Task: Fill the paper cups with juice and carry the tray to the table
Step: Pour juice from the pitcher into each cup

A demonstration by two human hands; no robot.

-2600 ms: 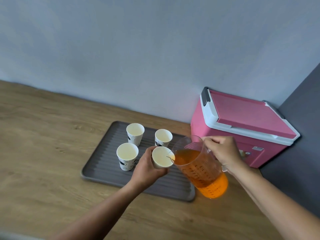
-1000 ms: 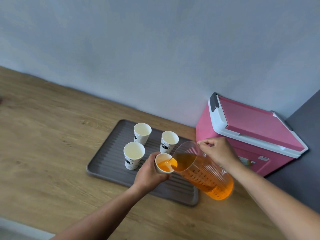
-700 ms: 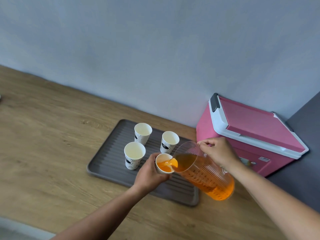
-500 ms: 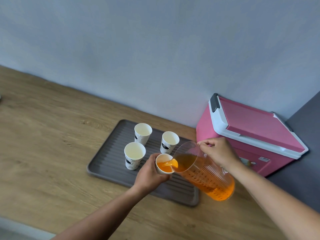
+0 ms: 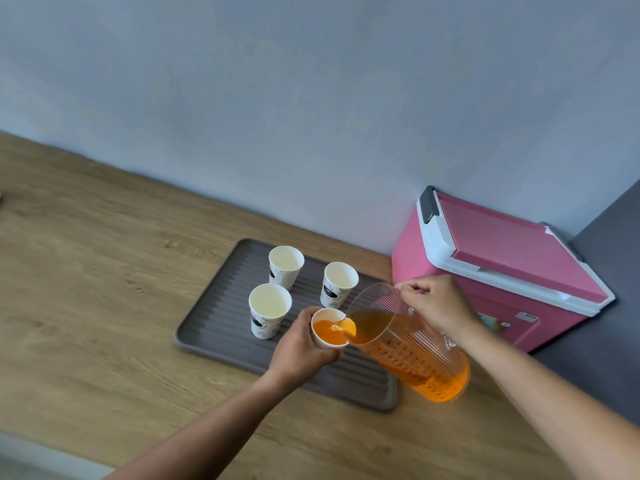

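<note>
A grey ribbed tray (image 5: 214, 327) lies on the wooden counter. Three empty white paper cups stand on it: one at the back left (image 5: 286, 266), one at the back right (image 5: 339, 284), one at the front left (image 5: 269, 315). My left hand (image 5: 299, 348) grips a fourth paper cup (image 5: 329, 332) above the tray, and orange juice fills much of it. My right hand (image 5: 438, 303) holds the handle of a clear ribbed jug (image 5: 412, 348) of orange juice, tilted with its spout over the held cup.
A pink cooler box (image 5: 502, 268) with a white rim stands shut at the right, close behind the jug. A blue-grey wall runs along the back of the counter (image 5: 90, 289). A dark grey surface (image 5: 595, 368) lies at the far right.
The jug has tipped further and juice has run into the held cup, whose level has risen. The other three cups have not moved.
</note>
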